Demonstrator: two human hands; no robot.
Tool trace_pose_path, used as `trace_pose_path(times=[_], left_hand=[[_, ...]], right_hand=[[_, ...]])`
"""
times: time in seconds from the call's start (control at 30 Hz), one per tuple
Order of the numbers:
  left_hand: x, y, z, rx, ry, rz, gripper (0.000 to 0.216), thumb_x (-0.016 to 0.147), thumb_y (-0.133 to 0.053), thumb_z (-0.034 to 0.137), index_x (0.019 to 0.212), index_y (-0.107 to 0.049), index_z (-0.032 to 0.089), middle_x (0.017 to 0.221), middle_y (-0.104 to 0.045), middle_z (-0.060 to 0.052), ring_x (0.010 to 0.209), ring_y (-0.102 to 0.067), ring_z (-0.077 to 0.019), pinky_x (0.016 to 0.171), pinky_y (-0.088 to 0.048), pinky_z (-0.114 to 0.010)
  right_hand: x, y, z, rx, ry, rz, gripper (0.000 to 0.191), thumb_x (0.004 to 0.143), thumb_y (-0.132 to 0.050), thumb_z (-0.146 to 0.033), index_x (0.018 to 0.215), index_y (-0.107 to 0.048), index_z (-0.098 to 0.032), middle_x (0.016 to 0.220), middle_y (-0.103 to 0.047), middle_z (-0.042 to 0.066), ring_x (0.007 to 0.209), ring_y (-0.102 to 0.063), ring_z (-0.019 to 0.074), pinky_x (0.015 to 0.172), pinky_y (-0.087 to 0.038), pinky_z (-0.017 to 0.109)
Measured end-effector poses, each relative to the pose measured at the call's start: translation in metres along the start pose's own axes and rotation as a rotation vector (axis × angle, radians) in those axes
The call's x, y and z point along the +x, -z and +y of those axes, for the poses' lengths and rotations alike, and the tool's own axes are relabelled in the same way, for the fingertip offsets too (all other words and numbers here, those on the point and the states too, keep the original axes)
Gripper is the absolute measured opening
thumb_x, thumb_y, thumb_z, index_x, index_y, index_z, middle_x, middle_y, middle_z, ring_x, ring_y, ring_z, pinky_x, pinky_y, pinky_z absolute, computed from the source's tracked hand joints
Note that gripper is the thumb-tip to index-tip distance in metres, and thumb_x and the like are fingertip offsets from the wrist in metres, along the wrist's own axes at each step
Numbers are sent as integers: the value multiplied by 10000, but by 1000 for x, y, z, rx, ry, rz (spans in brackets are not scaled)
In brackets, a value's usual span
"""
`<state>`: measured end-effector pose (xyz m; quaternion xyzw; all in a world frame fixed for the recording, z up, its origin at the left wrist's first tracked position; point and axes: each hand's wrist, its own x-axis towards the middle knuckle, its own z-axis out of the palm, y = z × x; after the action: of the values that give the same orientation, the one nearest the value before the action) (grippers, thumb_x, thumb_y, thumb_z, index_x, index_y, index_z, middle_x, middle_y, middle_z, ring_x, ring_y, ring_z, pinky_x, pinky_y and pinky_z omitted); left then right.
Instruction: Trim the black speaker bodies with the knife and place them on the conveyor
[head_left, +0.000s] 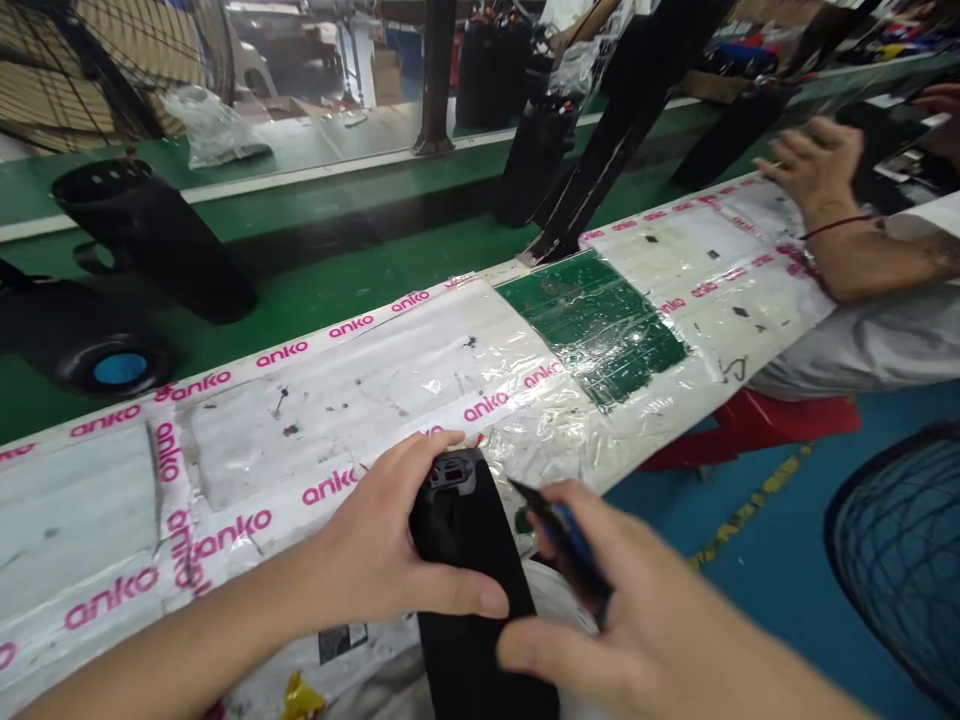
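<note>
My left hand (375, 555) is wrapped round a long black plastic housing (465, 590) at the near edge of the workbench, thumb across its front and fingers over its grey-capped top end. My right hand (637, 610) is closed on a thin dark tool with a blue handle (562, 535), its tip pointing toward the top of the housing. The lower end of the housing runs out of the bottom of the view.
The workbench (315, 400) is covered in white sheets, clear film and pink "anko" tape, with a green patch (600, 325). Black housings (150, 235) stand on the green conveyor behind. A co-worker's arm (832, 215) rests on the bench at right. A fan guard (900, 560) is at lower right.
</note>
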<state>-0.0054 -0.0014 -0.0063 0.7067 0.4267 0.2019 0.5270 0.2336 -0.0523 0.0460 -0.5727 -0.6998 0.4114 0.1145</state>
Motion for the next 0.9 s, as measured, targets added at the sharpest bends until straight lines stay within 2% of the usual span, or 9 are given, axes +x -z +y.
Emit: trace_pose_path(times=[0.03, 0.1, 0.2, 0.3, 0.47, 0.6, 0.73, 0.83, 0.9], left_hand=[[-2, -4, 0, 10, 26, 42, 1097, 596, -907, 716, 1480, -428, 276, 1438, -554, -161, 1302, -543, -451, 1119, -441, -667], [-4, -8, -2, -24, 72, 59, 1136, 616, -882, 743, 1514, -360, 285, 1495, -492, -175, 1340, -503, -458, 1123, -435, -672], [-5, -5, -5, -96, 57, -53, 975, 708, -871, 666, 1490, -404, 319, 1489, -493, -136, 1330, -524, -410, 1103, -481, -614], [-1, 3, -6, -82, 9, -107, 786, 758, -881, 577, 1410, -518, 331, 1426, -533, -97, 1294, -554, -373, 1087, -502, -569], [5, 0, -10, -139, 46, -110, 746, 736, -902, 571, 1336, -547, 307, 1341, -578, -85, 1174, -616, -339, 973, -560, -516], [2, -12, -9, -138, 69, 1, 766, 622, -910, 702, 1141, -585, 244, 1195, -616, -81, 1054, -616, -311, 877, -565, -464], [-5, -13, 11, 48, 175, 193, 787, 531, -843, 835, 926, -532, 230, 992, -632, -63, 912, -598, -301, 703, -526, -396], [-6, -1, 32, 367, 254, 162, 675, 617, -767, 826, 790, -494, 234, 811, -603, -47, 761, -577, -288, 624, -471, -390], [-4, 8, 41, 563, 291, 113, 609, 695, -693, 800, 738, -466, 236, 729, -571, -46, 716, -572, -303, 632, -467, -429]], right_hand=[[-2, -17, 3, 217, -92, -28, 337, 791, -821, -338, 998, -562, -271, 919, -714, 16, 765, -696, 226, 596, -564, 306], [-7, -42, 11, 501, -240, 91, 463, 770, -835, -448, 1105, -565, -279, 1026, -710, 39, 917, -710, 268, 728, -599, 355], [-16, -50, 26, 637, -386, 250, 587, 762, -803, -681, 1143, -611, -279, 1033, -690, 52, 932, -682, 277, 778, -587, 377], [-20, -43, 36, 690, -414, 294, 627, 733, -793, -760, 1111, -649, -282, 1024, -678, 58, 921, -662, 282, 764, -586, 389], [-18, -42, 45, 746, -408, 277, 623, 694, -836, -738, 1068, -638, -281, 929, -643, 36, 853, -645, 271, 693, -569, 377], [-16, -47, 53, 900, -428, 262, 630, 699, -877, -675, 1137, -643, -288, 933, -667, 31, 841, -644, 261, 738, -540, 381], [-9, -54, 51, 987, -423, 210, 586, 729, -850, -708, 1078, -649, -283, 924, -683, 19, 801, -632, 214, 722, -514, 339], [-3, -63, 43, 1014, -439, 128, 592, 723, -862, -711, 1027, -642, -253, 755, -650, -18, 568, -515, 125, 545, -434, 271], [-1, -69, 41, 1011, -439, 82, 607, 708, -887, -692, 1015, -624, -239, 639, -590, -57, 468, -426, 88, 477, -366, 245]])
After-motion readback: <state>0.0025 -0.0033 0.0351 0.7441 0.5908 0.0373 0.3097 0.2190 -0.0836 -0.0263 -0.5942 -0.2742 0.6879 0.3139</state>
